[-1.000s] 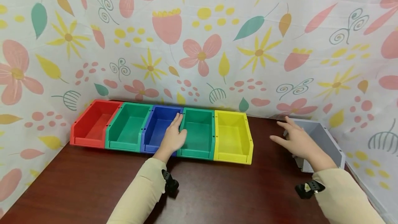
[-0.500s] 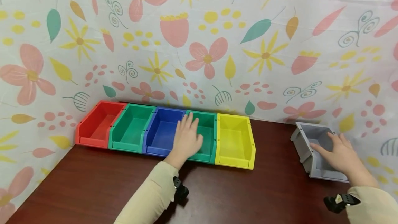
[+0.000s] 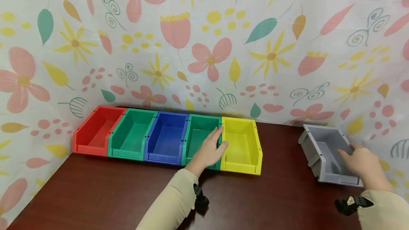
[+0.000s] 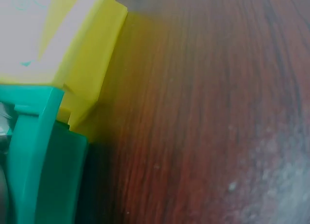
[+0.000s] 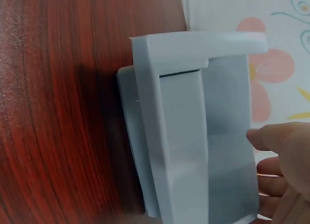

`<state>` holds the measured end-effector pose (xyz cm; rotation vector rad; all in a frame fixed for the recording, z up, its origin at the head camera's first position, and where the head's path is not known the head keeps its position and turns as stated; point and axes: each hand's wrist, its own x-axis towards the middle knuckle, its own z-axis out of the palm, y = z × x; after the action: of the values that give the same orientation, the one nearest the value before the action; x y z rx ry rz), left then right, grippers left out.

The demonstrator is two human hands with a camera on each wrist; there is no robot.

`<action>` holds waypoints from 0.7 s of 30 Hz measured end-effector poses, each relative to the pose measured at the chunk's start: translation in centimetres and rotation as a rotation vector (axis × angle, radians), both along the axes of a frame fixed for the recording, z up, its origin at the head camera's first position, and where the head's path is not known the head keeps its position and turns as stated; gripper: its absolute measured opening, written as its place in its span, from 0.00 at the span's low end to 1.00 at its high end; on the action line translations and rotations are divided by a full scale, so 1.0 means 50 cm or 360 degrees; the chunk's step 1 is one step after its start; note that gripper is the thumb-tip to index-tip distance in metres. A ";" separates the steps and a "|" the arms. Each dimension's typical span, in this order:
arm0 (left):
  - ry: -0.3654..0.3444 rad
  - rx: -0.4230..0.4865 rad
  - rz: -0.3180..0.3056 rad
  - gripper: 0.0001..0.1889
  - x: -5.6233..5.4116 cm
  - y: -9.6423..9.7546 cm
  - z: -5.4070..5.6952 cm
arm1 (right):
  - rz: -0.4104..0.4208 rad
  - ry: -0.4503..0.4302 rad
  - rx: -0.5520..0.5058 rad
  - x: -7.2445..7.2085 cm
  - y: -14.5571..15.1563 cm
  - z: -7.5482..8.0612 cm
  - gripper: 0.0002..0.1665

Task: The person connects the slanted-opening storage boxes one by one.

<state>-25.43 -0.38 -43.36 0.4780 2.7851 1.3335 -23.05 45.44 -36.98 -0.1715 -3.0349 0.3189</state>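
My left hand reaches over the second green bin, its fingers extended toward the wall shared with the yellow bin. The left wrist view shows the front of that green bin beside the yellow bin; the hand itself is mostly out of that picture. At the right, my right hand grips the right side wall of a grey bin. Its thumb lies on the inner side in the right wrist view, and the fingers go over the outer side, partly hidden.
Left of the left hand, a red bin, a green bin and a blue bin complete the row along the back. Dark wooden table lies in front and between the yellow and grey bins. A flower-patterned sheet hangs behind.
My left hand has moved right, from the blue bin's right edge to the green bin's edge by the yellow one. My right hand has come over the grey bin and taken hold of its right wall.
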 end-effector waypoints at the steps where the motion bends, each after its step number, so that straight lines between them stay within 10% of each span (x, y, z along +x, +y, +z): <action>1: -0.0001 0.0014 -0.0003 0.31 0.001 0.000 0.001 | 0.0005 0.0008 0.0000 -0.001 0.003 0.002 0.41; 13: 0.0006 -0.0036 0.0025 0.31 -0.004 0.002 0.009 | -0.0235 0.0082 -0.0008 -0.003 0.018 -0.011 0.28; 21: -0.0016 -0.0039 0.0021 0.31 -0.005 -0.002 0.001 | -0.0050 0.0138 -0.0174 0.012 -0.028 -0.004 0.28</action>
<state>-25.68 -0.46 -43.32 0.4520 2.7977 1.2992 -22.45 44.03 -37.20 -0.2067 -2.9275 0.4773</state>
